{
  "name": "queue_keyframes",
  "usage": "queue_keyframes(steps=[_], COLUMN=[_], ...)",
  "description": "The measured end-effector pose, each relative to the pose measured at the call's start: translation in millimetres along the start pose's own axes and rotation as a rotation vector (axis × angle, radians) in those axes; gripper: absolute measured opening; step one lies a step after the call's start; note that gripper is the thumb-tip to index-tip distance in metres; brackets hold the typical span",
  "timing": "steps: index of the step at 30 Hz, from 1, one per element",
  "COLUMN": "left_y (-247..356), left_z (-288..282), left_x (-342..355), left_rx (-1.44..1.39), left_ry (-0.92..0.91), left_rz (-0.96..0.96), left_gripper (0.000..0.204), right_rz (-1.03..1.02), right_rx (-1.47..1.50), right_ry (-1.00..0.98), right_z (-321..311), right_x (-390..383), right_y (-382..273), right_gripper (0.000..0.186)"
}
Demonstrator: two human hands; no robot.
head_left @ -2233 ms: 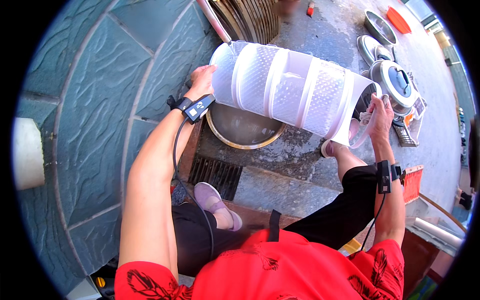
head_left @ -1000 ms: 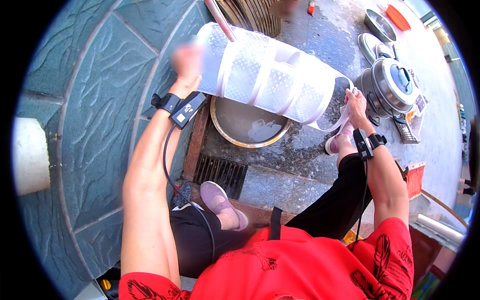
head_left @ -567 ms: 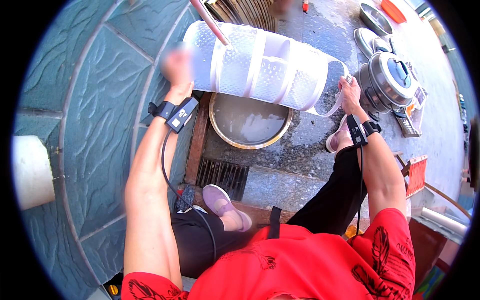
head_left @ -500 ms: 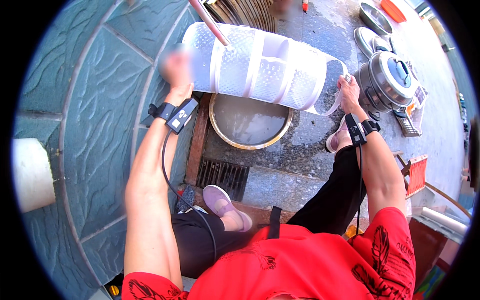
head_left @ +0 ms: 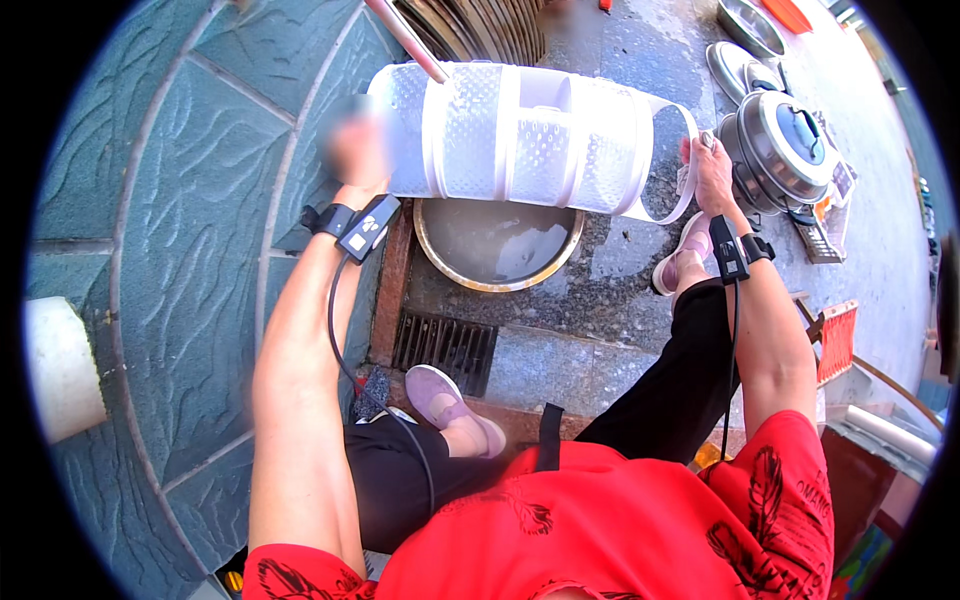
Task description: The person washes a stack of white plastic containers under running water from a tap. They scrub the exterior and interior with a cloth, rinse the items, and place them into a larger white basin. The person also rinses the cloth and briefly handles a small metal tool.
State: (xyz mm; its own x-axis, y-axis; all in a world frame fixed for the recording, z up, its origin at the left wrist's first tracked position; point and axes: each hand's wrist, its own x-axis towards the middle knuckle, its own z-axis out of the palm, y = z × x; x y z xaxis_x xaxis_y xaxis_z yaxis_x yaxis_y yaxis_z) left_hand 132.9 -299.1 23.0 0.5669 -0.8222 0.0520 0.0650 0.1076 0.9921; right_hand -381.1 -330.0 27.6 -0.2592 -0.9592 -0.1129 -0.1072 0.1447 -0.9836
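Note:
A long white plastic basket (head_left: 470,135), pierced with small holes and ringed by solid bands, lies sideways between my hands, with a square opening in its wall. My left hand (head_left: 357,150) is at its left end, closed on the rim as far as its blurred shape shows. Around the white strap handle (head_left: 672,215) on the right end, the fingers of my right hand (head_left: 710,170) are closed. Just beneath and nearer to me is a round basin (head_left: 500,287) of cloudy water, partly hidden by the basket. A pinkish tube (head_left: 405,40) reaches down to the basket's top side.
A lidded metal pot (head_left: 775,150) stands just right of my right hand. Beyond it are a loose lid (head_left: 740,70) and a metal bowl (head_left: 750,28). A floor drain (head_left: 445,350) lies before my feet. Dark stone tiling (head_left: 200,250) borders the left side.
The basket has tilted closer to level, its right end rising in the picture and its left end dropping slightly. My right hand has moved a little to the right, still on the handle.

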Motion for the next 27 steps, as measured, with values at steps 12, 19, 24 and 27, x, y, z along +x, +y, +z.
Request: queue_keyframes(steps=[12,19,24,27], left_y=[-32,16,30,55], left_z=[-25,-7,-15,-24], left_x=[31,-49,-62,-95], left_rx=[0.177,0.867,0.576,0.439], left_ry=[0.012,0.018,0.01,-0.061], left_rz=[-0.201,-0.074,-0.09,-0.202], left_gripper=[0.02,0.041,0.038,0.035], right_rz=[0.181,0.306,-0.027,-0.082], right_rx=[-0.086,-0.076,0.0,-0.012], right_ry=[-0.124,-0.005,0.065,0.132], right_z=[-17,-15,2,19], right_x=[-9,-14,11,2], right_y=[2,4,3,-20], right_gripper=[0.034,0.032,0.027,0.024])
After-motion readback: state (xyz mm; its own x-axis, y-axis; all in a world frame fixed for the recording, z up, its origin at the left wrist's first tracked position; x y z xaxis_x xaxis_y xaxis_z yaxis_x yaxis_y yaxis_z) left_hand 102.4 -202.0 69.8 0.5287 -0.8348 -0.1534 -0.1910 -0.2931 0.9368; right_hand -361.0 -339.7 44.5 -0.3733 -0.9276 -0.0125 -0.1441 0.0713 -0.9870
